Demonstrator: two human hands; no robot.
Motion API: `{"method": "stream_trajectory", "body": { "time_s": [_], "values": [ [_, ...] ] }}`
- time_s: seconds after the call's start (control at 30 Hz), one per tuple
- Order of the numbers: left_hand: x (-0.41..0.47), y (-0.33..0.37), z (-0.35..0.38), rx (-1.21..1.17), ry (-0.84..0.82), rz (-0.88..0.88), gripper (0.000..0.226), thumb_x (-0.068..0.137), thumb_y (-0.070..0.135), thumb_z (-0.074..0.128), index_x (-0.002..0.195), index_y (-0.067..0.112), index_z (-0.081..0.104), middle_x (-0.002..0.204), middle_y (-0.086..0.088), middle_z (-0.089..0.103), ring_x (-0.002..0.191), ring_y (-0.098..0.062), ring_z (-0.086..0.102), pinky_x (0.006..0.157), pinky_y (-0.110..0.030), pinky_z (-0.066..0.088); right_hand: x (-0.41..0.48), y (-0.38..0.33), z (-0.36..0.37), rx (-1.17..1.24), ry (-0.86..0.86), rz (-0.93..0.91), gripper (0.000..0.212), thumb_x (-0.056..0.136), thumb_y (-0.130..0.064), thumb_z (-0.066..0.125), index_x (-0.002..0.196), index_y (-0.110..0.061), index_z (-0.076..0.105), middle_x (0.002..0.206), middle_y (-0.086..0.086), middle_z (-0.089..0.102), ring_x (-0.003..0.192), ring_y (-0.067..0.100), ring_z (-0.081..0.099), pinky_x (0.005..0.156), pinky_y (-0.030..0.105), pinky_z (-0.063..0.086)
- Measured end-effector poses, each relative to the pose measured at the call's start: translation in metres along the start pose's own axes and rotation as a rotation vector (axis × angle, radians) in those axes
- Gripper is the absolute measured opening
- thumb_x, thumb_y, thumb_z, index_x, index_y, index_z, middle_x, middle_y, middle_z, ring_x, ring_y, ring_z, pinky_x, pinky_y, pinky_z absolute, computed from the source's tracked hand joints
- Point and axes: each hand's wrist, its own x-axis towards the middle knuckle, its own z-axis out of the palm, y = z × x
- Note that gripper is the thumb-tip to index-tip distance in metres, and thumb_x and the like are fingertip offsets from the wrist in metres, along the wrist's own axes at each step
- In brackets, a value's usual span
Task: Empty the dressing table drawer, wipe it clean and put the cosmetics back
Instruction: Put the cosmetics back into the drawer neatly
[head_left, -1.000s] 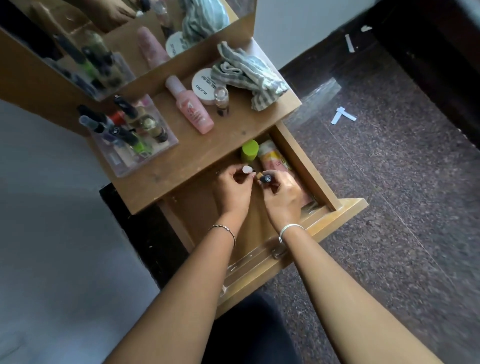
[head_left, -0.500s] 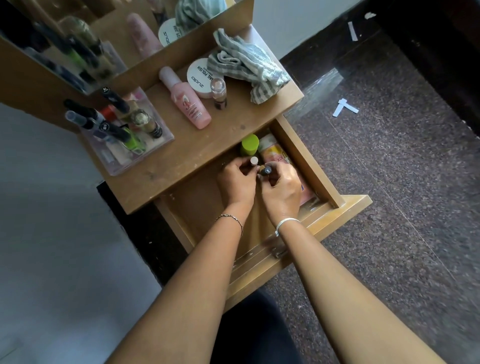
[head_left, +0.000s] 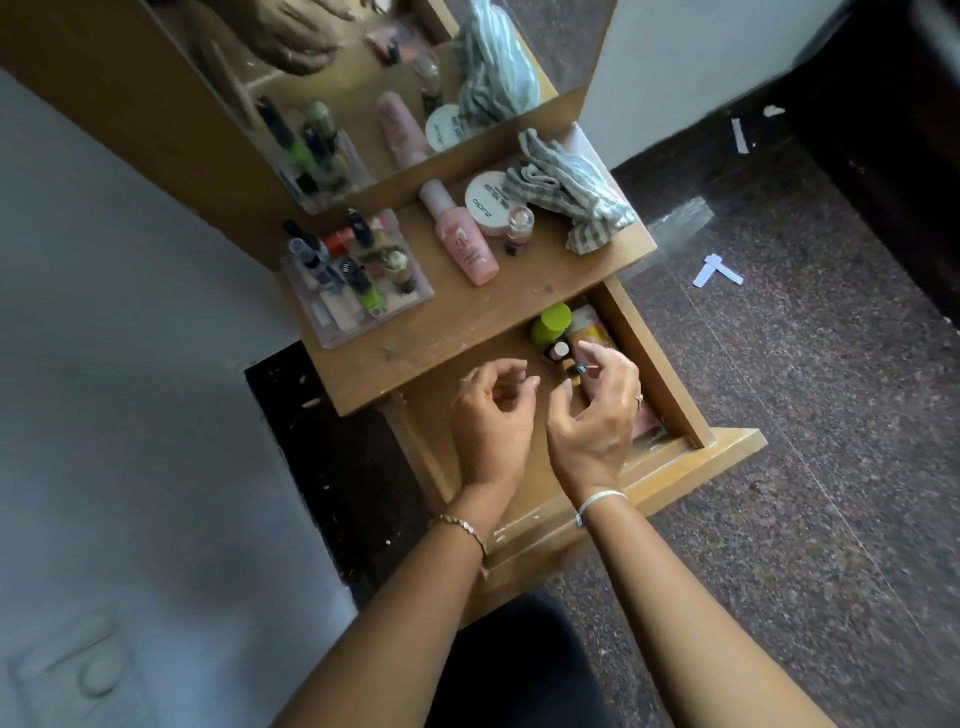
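The dressing table drawer stands pulled out beneath the counter, and both of the person's hands are over its back right corner. The left hand hovers above the drawer's bare wooden floor with its fingers loosely curled inward and nothing visible in them. The right hand reaches further in, its fingers arched around a small dark-capped bottle, with the thumb just below it; whether they actually grip it cannot be told. Just beside that bottle stands a small bottle with a pale cap, and behind it, against the back of the drawer, are a green-capped bottle and an orange-and-white tube lying along the right wall. On the counter above, a pink bottle lies on its side next to a white round jar and a small clear vial, with a striped cloth bunched at the right end. A clear organiser tray full of nail polish bottles sits at the left end, in front of the mirror.
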Motion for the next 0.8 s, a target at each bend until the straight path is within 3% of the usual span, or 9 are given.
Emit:
{"method": "stream_trajectory", "body": {
  "time_s": [0.07,0.13,0.23,0.33,0.4,0.5,0.57,0.7,0.8],
  "values": [
    [-0.001,0.008,-0.014,-0.038,0.067,0.013,0.021,0.079,0.011,0.076,0.092,0.024,0.066,0.087,0.004,0.067,0.078,-0.008,0.064,0.071,-0.015,0.051,0.001,-0.019,0.008,0.022,0.014,-0.032,0.039,0.079,-0.005,0.061,0.118,-0.007,0.057,0.114,0.009,0.055,0.108,0.025,0.054,0.096,0.037,0.045],
    [0.004,0.017,-0.029,-0.08,0.137,0.023,0.021,0.078,0.011,0.077,0.093,0.022,0.066,0.085,0.002,0.069,0.075,-0.009,0.065,0.07,-0.018,0.053,0.005,-0.041,0.016,0.044,0.023,-0.062,0.04,0.077,-0.007,0.062,0.117,-0.005,0.058,0.113,0.011,0.057,0.108,0.024,0.054,0.097,0.033,0.043],
    [0.019,0.027,-0.055,-0.078,0.244,0.075,0.023,0.078,0.015,0.078,0.097,0.02,0.066,0.088,0.0,0.068,0.072,-0.013,0.065,0.065,-0.025,0.056,0.016,-0.072,0.028,0.072,-0.099,-0.071,0.046,0.079,-0.013,0.062,0.125,-0.009,0.056,0.123,0.009,0.053,0.115,0.018,0.049,0.1,0.022,0.037],
    [0.04,0.033,-0.081,-0.067,0.346,0.095,0.031,0.077,0.019,0.079,0.101,0.027,0.06,0.097,0.002,0.065,0.078,-0.013,0.064,0.063,-0.026,0.057,0.032,-0.099,0.045,0.06,-0.228,-0.17,0.052,0.082,-0.018,0.066,0.132,-0.01,0.053,0.132,0.009,0.051,0.122,0.018,0.045,0.104,0.026,0.035],
    [0.056,0.033,-0.092,-0.076,0.415,0.051,0.038,0.076,0.021,0.079,0.108,0.026,0.06,0.104,0.003,0.062,0.081,-0.009,0.063,0.064,-0.021,0.055,0.043,-0.112,0.057,0.071,-0.325,-0.192,0.054,0.083,-0.019,0.068,0.134,-0.012,0.052,0.135,0.007,0.05,0.125,0.019,0.046,0.106,0.031,0.037],
    [0.073,0.033,-0.098,-0.002,0.468,-0.018,0.05,0.076,0.025,0.08,0.122,0.02,0.06,0.111,0.007,0.058,0.08,0.007,0.055,0.062,-0.004,0.045,0.054,-0.122,0.074,0.071,-0.442,-0.18,0.052,0.082,-0.023,0.07,0.132,-0.017,0.053,0.13,0.001,0.052,0.117,0.018,0.052,0.097,0.032,0.046],
    [0.078,0.034,-0.097,0.019,0.46,-0.009,0.049,0.077,0.024,0.079,0.122,0.02,0.061,0.104,0.012,0.055,0.078,0.014,0.051,0.061,-0.001,0.042,0.057,-0.122,0.079,0.064,-0.445,-0.205,0.042,0.083,-0.019,0.067,0.125,-0.016,0.057,0.124,0.0,0.056,0.112,0.018,0.054,0.093,0.033,0.047],
    [0.082,0.028,-0.095,0.039,0.417,0.016,0.039,0.08,0.022,0.077,0.117,0.023,0.066,0.092,0.009,0.062,0.076,0.001,0.058,0.06,-0.011,0.049,0.058,-0.117,0.083,0.022,-0.427,-0.205,0.025,0.086,-0.015,0.062,0.111,-0.011,0.06,0.112,0.004,0.062,0.104,0.021,0.055,0.087,0.031,0.044],
    [0.085,0.021,-0.094,0.085,0.404,0.007,0.03,0.081,0.03,0.075,0.109,0.022,0.069,0.084,0.009,0.063,0.078,-0.011,0.061,0.064,-0.029,0.053,0.056,-0.115,0.079,0.05,-0.403,-0.184,0.023,0.086,-0.014,0.064,0.108,-0.011,0.062,0.107,0.003,0.066,0.1,0.02,0.059,0.086,0.032,0.047]
  ]
}}
